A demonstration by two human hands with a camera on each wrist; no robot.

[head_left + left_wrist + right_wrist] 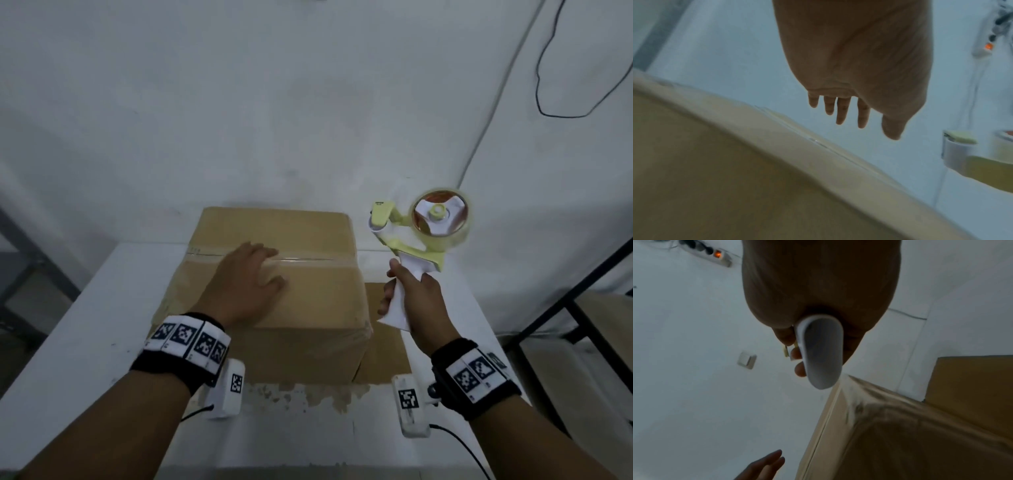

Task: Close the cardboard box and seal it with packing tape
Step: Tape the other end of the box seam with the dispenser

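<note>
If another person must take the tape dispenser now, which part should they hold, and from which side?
Probably the white handle of the tape dispenser, from below on the near side. It is the long narrow part pointing down toward the person, where the right hand already grips it. The roll and the front end sit above, away from the fingers.

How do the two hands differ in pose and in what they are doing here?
The left hand lies flat with straight fingers over the taped seam on top of the cardboard box; the right hand is curled round the handle of the tape dispenser. The left is over the box; the right is held up beside it, off the box. Both wear marker wristbands.
</note>
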